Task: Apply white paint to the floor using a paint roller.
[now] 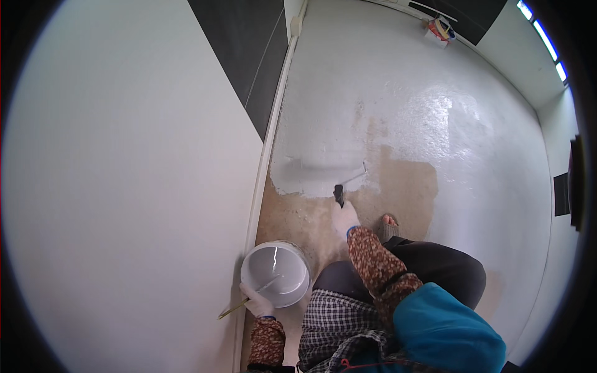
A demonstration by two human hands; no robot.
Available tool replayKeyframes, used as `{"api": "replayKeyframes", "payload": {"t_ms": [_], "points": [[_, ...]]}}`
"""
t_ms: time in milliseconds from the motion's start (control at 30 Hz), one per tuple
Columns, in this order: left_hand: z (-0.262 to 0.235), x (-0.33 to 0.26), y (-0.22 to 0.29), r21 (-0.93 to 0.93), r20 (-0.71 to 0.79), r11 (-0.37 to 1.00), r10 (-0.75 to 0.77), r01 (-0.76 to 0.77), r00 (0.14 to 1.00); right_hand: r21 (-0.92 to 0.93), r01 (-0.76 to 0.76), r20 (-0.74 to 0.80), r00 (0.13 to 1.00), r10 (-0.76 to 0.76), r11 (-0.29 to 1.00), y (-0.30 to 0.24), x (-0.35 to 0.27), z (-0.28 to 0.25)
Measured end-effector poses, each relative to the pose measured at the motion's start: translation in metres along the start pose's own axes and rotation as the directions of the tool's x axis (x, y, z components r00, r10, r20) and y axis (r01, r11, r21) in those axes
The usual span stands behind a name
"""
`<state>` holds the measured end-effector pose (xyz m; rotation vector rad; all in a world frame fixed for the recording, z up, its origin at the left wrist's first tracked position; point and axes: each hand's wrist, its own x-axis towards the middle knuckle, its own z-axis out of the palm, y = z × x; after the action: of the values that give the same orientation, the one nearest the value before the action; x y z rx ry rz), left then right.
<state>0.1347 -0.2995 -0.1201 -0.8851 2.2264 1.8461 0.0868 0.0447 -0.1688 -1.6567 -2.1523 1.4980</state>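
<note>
My right hand (345, 219), in a white glove, is closed around the black handle of a paint roller (339, 194). The roller's thin metal frame reaches forward to its sleeve, which blends into wet grey paint on the floor (348, 140). At the lower left, my gloved left hand (257, 303) grips the near-left rim of a white bucket (256, 266) with light grey paint inside. A thin stick (231, 310) crosses under that hand, one end over the rim and the other inside the bucket; whether my fingers also hold it I cannot tell.
Bare brown floor (407, 189) lies ahead and beside my foot (389, 222), bordered by wet grey paint. A white and dark wall (155, 186) runs close along the left, with a pale skirting (262, 171). A small red and white package (439, 30) sits by the far wall.
</note>
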Motion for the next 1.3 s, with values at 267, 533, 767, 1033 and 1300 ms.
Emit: {"api": "replayKeyframes", "payload": {"t_ms": [267, 533, 767, 1033, 1300], "points": [[-0.013, -0.025, -0.012, 0.2, -0.027, 0.975, -0.091, 0.095, 0.995, -0.695, 0.698, 0.619, 0.703, -0.351, 0.174, -0.101, 0.115, -0.088], [0.004, 0.012, -0.003, -0.01, 0.061, 1.0, -0.009, 0.009, 0.998, -0.54, 0.467, 0.702, 0.708, 0.069, 0.701, -0.03, 0.047, -0.161], [-0.002, -0.009, 0.017, 0.004, 0.053, 0.979, -0.203, 0.203, 0.978, -0.636, 0.292, 0.539, 0.83, 0.141, 0.715, -0.048, 0.03, -0.173], [0.001, -0.03, 0.026, 0.054, 0.042, 0.993, -0.108, 0.106, 0.993, -0.642, 0.13, 0.455, 0.858, 0.238, 0.756, -0.096, -0.026, -0.22], [0.008, -0.032, 0.029, 0.061, -0.027, 0.988, -0.138, 0.139, 0.99, -0.492, 0.19, 0.273, 0.96, -0.057, 0.849, 0.008, -0.081, -0.217]]}}
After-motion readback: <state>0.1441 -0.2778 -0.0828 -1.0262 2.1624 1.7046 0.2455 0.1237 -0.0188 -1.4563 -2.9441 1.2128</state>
